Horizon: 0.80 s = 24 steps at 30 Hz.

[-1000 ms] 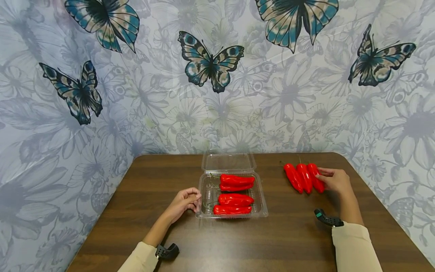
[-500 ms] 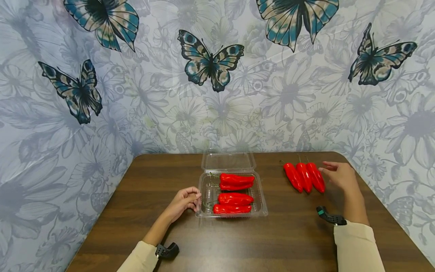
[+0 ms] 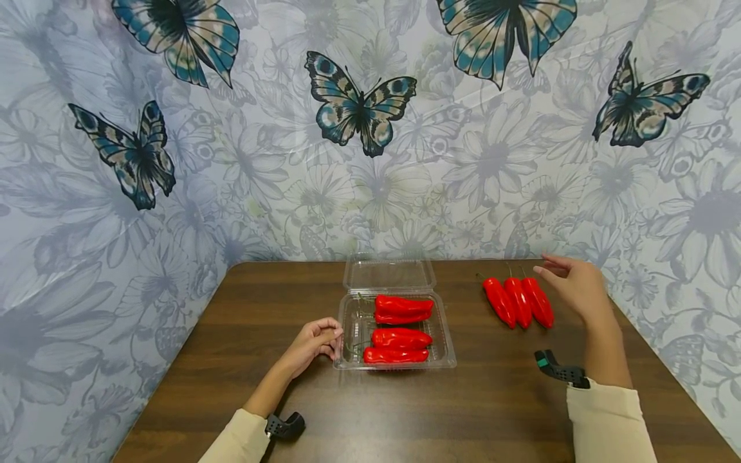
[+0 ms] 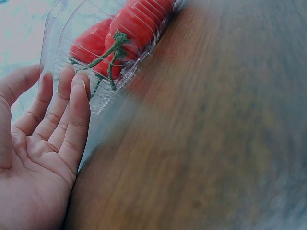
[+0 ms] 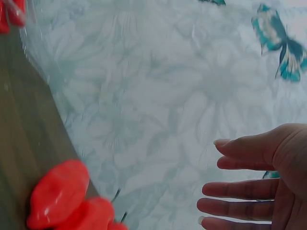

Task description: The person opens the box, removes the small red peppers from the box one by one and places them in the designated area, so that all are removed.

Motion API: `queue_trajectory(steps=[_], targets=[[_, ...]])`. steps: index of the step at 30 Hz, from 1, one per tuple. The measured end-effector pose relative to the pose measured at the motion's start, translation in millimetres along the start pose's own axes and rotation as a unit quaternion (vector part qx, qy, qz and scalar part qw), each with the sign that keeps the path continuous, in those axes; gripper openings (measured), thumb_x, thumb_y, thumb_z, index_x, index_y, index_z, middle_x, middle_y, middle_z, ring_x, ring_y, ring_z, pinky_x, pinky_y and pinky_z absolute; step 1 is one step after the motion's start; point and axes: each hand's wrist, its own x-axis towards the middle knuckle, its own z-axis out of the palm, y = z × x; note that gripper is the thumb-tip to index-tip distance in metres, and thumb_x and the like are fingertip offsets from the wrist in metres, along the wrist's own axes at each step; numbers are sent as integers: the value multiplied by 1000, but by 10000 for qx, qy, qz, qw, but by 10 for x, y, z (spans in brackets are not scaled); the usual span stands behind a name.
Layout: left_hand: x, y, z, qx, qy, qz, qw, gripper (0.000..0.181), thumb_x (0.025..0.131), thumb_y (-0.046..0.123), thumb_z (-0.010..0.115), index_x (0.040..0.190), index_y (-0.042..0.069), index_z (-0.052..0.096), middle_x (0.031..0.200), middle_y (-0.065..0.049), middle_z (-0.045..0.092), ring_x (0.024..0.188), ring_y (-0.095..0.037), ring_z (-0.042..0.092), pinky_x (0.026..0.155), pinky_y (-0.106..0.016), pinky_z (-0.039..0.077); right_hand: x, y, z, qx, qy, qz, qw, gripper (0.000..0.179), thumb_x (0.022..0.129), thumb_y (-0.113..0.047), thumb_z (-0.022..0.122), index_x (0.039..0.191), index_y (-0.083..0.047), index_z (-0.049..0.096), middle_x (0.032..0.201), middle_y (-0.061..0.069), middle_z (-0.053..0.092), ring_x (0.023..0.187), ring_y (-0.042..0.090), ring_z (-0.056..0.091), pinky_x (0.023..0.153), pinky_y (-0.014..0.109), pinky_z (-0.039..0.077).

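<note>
Nearest, the left hand appears to pinch the left rim of the clear plastic box, in which red peppers, apparently four, lie sideways with stems to the left. Farther off, three loose peppers lie side by side on the table, and the right hand, fingers extended and grasping nothing, hangs near the rightmost one's stem. The step looks like arranging peppers, the next move probably calling for a careful pinch; the lid lies back beyond the box.

Indoor spot, kind unclear: butterfly-print backdrop, brown table.
</note>
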Motion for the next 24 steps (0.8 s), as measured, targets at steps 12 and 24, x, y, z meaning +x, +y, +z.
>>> queue_trajectory(steps=[12,24], targets=[[-17,2,-8,51,-21,32,10000,18,105,6,52,108,-12,53,80,-3,65,65,-15,65,60,-27,57,-31,-453,133,20,20,-645,9979,44,99,-24,68,134,1,63,107,24,73,95,44,70,75,51,53],[-1,2,-3,125,-93,104,9998,31,105,7,53,113,-22,45,80,-4,65,65,-15,65,60,-27,57,-43,-767,320,-32,374,-1972,9796,46,90,-14,78,133,-5,66,99,13,75,67,27,67,60,42,54]])
